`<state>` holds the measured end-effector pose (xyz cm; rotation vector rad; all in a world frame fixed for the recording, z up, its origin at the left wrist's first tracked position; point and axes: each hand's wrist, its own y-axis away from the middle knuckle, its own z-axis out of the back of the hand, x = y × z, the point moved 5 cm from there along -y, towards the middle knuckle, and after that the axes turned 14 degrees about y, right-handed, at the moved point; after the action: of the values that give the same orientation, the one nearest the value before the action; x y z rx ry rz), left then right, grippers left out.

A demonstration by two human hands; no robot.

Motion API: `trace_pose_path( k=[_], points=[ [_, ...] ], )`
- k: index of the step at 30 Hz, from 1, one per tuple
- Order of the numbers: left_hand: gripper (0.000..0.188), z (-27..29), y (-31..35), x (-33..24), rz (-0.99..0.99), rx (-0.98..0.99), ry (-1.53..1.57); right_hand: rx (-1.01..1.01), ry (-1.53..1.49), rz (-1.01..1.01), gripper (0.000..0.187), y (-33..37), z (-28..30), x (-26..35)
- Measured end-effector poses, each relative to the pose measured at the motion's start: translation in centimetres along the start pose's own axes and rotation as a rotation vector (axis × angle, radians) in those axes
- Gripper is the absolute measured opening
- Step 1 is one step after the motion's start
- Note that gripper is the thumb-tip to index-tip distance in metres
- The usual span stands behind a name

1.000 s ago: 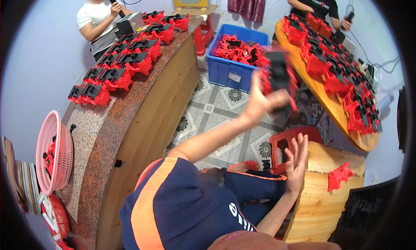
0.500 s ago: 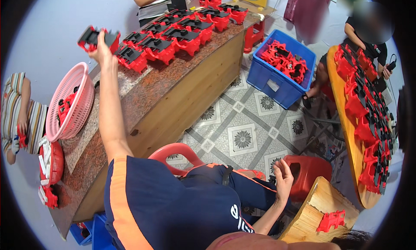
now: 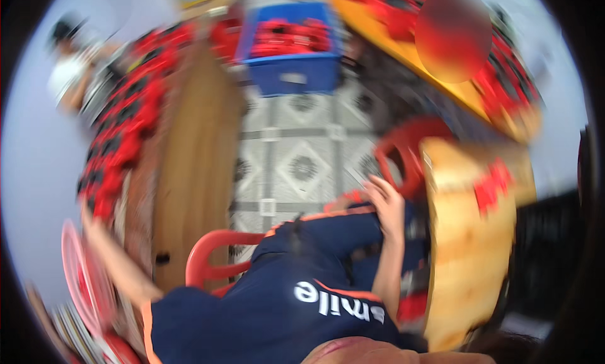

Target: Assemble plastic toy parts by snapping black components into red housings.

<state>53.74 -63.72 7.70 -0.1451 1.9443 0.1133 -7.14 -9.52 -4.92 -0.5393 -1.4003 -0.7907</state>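
Observation:
My left hand is stretched out to the left, at the near end of a row of red and black plastic assemblies on the stone-topped counter. Motion smears its fingers, and whether they still hold an assembly cannot be made out. Close to that hand, on its near side, is a pink plastic basket. Above my right thigh hovers my right hand, fingers extended and nothing in it. To its right, a red plastic part lies on a small wooden table.
Beyond the tiled floor stands a blue crate with red parts inside. A wooden table at far right bears more red and black assemblies. Red chairs flank me. A person is behind the counter.
My view has swung to the right and blurred. My left hand, which held a red and black assembly up in the air, is now down at the row's end. My right hand stays over my lap.

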Motion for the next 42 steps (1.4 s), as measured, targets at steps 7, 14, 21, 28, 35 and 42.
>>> trace_pose_path(
  k=[7,14,21,28,35,42],
  points=[
    [0.037,-21.3,4.0,1.7,-0.771,0.480,-0.298,-0.232,0.172,0.108,0.031,4.7,2.8,2.2],
    [0.047,-47.7,38.4,6.8,-0.690,1.197,-0.052,-1.458,1.190,0.147,0.058,6.7,23.1,9.3],
    [0.095,-57.7,68.0,27.0,0.623,1.865,-0.204,-1.132,0.485,0.322,0.015,6.0,25.7,0.9],
    [0.107,-55.9,75.2,30.3,0.733,1.916,-0.115,-1.489,0.201,0.143,0.038,26.5,28.7,5.1],
    [0.089,-52.0,72.2,28.7,1.142,1.874,-0.028,-1.633,0.991,-0.648,0.056,40.7,36.3,-3.8],
    [0.071,-49.2,70.4,28.7,1.375,1.799,0.105,-1.247,1.118,-0.635,0.057,28.9,29.0,-0.5]
  ],
)
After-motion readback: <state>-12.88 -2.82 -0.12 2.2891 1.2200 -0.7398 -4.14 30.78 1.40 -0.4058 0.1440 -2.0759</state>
